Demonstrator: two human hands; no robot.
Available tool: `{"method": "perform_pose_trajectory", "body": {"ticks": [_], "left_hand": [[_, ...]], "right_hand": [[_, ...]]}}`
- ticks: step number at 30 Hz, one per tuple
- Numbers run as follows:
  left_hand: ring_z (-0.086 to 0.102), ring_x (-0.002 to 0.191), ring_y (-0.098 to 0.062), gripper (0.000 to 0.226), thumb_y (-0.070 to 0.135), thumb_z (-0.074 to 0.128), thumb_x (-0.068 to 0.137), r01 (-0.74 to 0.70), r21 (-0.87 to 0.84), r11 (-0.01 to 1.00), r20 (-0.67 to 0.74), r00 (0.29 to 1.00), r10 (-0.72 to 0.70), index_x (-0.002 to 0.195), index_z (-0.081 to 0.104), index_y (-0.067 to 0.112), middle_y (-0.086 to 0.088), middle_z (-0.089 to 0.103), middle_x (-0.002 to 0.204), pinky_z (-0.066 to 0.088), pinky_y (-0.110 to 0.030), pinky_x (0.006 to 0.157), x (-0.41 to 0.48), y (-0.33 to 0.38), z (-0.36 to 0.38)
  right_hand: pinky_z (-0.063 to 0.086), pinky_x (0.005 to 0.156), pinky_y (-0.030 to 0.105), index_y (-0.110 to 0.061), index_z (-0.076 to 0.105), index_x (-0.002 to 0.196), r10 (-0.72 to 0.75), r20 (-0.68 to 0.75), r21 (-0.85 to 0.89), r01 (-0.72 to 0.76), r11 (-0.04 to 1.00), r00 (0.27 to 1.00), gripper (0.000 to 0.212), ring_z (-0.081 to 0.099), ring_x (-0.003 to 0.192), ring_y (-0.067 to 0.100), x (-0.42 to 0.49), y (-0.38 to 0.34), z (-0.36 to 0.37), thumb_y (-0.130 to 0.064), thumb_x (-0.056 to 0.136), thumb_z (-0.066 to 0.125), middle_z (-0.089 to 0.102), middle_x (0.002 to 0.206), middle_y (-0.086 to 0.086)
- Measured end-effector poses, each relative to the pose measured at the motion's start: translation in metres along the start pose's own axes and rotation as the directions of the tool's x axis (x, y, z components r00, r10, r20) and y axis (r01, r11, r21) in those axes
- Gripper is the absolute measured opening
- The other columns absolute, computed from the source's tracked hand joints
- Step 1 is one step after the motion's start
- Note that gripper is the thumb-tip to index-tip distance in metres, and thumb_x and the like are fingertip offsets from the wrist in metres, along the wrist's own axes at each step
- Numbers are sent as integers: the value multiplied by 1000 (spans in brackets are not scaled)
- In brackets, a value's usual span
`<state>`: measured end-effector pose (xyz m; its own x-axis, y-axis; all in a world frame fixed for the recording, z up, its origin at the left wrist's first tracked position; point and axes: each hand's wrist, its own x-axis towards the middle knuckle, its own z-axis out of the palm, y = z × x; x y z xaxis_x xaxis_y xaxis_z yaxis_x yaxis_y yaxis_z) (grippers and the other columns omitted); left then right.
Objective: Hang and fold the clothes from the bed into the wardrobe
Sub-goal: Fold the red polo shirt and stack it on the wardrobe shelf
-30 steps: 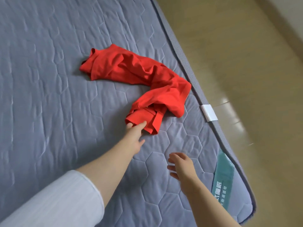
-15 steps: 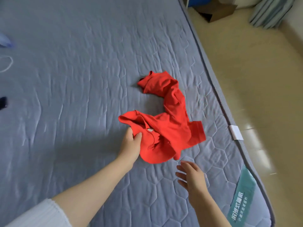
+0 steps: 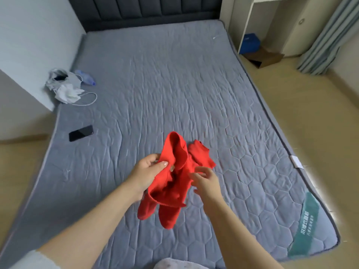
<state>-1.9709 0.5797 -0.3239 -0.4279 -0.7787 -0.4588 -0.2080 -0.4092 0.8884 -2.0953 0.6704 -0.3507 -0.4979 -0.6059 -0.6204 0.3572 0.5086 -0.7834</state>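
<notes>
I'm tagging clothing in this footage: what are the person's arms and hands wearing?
A white sleeve ends near the left elbow; the right forearm shows no sleeve. The left hand and right hand are bare: no gloves, rings or watch visible.

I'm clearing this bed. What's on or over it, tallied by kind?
Red garment: 1
Phone: 1
White cable: 1
Grey bag: 1
White wad: 1
Bluish item, unclear: 1
Total: 6
</notes>
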Motion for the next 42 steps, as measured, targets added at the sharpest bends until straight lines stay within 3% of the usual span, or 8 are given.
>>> {"method": "perform_pose_trajectory", "body": {"ticks": [7, 12, 19, 24, 32, 34, 37, 42], "left_hand": [[59, 61, 6, 24, -9, 55, 86, -182, 376, 908, 293, 954, 70, 81, 64, 13, 10, 67, 68, 47, -9, 66, -42, 51, -41], [55, 61, 2, 25, -1, 57, 88, -266, 438, 859, 172, 962, 211, 75, 62, 20, 7, 64, 67, 42, -14, 65, -47, 74, -50], [53, 71, -4, 10, 24, 55, 90, -244, 729, 640, 6, 937, 350, 81, 56, 28, 10, 58, 79, 36, -13, 60, -40, 75, -54], [55, 74, -9, 14, 29, 61, 79, -134, 660, 739, -35, 977, 209, 80, 48, 31, 10, 57, 86, 40, -25, 67, -34, 57, -55], [59, 88, -22, 25, 22, 39, 94, 125, 743, 658, -226, 971, 71, 97, 64, 19, -7, 67, 105, 36, -24, 61, -17, 43, -49], [60, 92, -29, 28, 14, 39, 95, 138, 658, 740, -295, 952, 84, 106, 64, 10, -14, 66, 103, 41, -26, 66, -11, 50, -48], [58, 71, -26, 22, 2, 41, 92, 56, 173, 983, -423, 906, 23, 99, 61, 7, -16, 62, 86, 50, -29, 50, -11, 69, -42], [63, 49, -19, 34, -8, 32, 93, -33, -369, 929, -218, 975, -52, 82, 58, 11, -8, 65, 58, 52, -26, 39, -29, 118, -32]], "right_hand": [[41, 101, 47, -18, 48, 126, -253, 160, -289, 291, 912, 954, 65, 53, 113, 27, -40, -32, 37, 2, 67, 68, 53, 122, 9], [38, 64, 29, -24, 46, 65, -298, 182, -397, 347, 850, 937, 25, 47, 66, 15, -43, -61, 35, -22, 75, 69, 49, 64, -6], [28, 46, 20, -21, 40, 67, -434, 182, -308, 470, 827, 882, 29, 33, 48, 7, -44, -84, 43, -13, 88, 59, 39, 57, -7], [29, 41, 21, -21, 49, 70, -492, 209, -158, 526, 836, 845, 27, 34, 43, 7, -52, -103, 46, 0, 85, 55, 41, 50, -7], [31, 43, 18, -19, 53, 71, -557, 173, -25, 569, 822, 812, 26, 35, 44, 6, -56, -127, 22, 2, 86, 56, 42, 52, -5], [36, 45, 17, -18, 55, 71, -547, 150, -74, 561, 825, 824, 22, 42, 46, 4, -53, -126, 14, -3, 87, 59, 47, 58, -3], [49, 57, 19, -15, 62, 75, -505, 166, -83, 522, 849, 847, 14, 57, 62, 8, -50, -121, 5, -6, 85, 64, 60, 70, 1], [55, 65, 21, -14, 65, 87, -370, 345, -112, 429, 896, 863, 22, 67, 70, 9, -52, -113, 10, -3, 72, 76, 72, 78, -1]]}}
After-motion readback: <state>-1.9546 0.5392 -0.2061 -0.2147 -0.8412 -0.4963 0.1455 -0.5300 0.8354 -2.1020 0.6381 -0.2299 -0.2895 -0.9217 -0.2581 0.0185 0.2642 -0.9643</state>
